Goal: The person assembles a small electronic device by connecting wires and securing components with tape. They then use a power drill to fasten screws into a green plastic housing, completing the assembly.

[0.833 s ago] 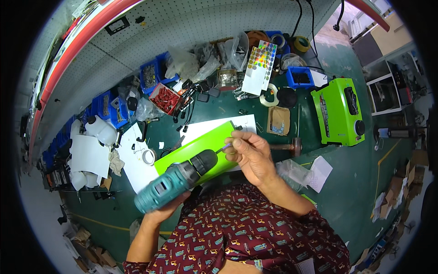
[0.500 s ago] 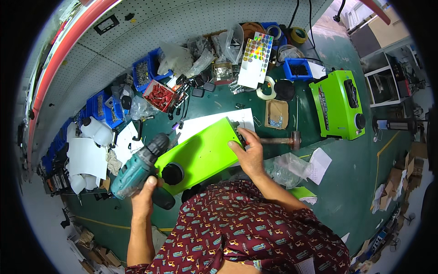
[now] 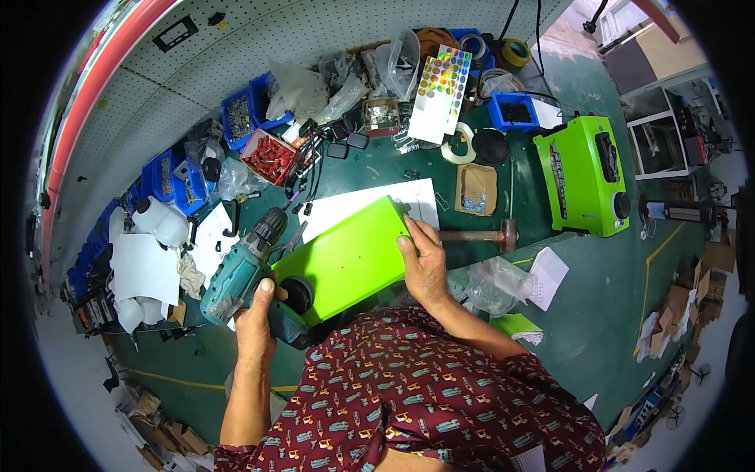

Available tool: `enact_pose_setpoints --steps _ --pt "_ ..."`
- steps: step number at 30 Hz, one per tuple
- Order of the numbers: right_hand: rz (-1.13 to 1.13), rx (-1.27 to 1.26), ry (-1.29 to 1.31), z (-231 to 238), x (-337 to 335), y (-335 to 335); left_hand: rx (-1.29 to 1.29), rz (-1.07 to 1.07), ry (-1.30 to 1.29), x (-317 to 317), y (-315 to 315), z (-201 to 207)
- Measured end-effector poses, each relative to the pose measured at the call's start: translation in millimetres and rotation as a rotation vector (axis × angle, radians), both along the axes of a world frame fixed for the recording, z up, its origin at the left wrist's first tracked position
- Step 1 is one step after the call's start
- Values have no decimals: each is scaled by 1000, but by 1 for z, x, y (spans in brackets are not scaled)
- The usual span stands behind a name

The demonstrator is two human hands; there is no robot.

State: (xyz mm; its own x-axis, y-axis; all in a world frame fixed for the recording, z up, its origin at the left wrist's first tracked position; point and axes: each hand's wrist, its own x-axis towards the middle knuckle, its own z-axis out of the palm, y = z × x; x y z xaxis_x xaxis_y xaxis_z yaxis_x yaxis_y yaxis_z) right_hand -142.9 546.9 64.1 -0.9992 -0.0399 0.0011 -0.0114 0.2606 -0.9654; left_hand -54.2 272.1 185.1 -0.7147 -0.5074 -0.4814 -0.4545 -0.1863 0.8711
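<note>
My left hand [image 3: 255,318] is closed around the handle of a teal and black cordless drill [image 3: 236,279], whose chuck points up and away. The drill overlaps the left end of a bright green metal case [image 3: 346,263] lying slantwise in front of my body. A round black part [image 3: 297,296] projects from that left end, close to the drill. My right hand [image 3: 425,263] grips the case's right end, thumb on the top face and fingers over the edge. A white sheet [image 3: 421,197] lies partly under the case.
A second green case [image 3: 580,177] stands at the right. A hammer [image 3: 507,235] and a small cardboard box of hardware [image 3: 476,190] lie beyond my right hand. Blue bins [image 3: 237,118], a box of red parts [image 3: 271,157] and a white bottle [image 3: 163,222] line the far left.
The drill has shifted slightly up and away, with its chuck higher. The green case has tilted, so the round black part shows more from its side. My right hand keeps its grip.
</note>
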Motion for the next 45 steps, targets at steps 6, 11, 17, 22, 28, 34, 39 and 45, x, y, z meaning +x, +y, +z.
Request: enact_pose_setpoints --steps 6,11,17,22,28,34,39,45 --pt "-2 14 18 1 4 -3 11 26 24 -2 3 -4" --pt "-15 1 10 0 5 -4 16 28 28 -3 3 -1" --pt "24 31 21 7 2 -4 -28 -27 -2 -6 4 2" --pt "4 39 7 8 3 -6 -94 -174 -41 -3 -4 10" --pt "-30 -24 24 1 3 -8 -64 -178 -16 -4 -4 12" --pt "-35 -2 44 2 2 -8 -77 -329 -69 -6 -14 20" --pt "-37 42 91 1 1 -8 -126 -447 -95 -1 -3 30" --pt "-28 67 117 1 -1 -8 -314 -704 -104 -14 14 37"
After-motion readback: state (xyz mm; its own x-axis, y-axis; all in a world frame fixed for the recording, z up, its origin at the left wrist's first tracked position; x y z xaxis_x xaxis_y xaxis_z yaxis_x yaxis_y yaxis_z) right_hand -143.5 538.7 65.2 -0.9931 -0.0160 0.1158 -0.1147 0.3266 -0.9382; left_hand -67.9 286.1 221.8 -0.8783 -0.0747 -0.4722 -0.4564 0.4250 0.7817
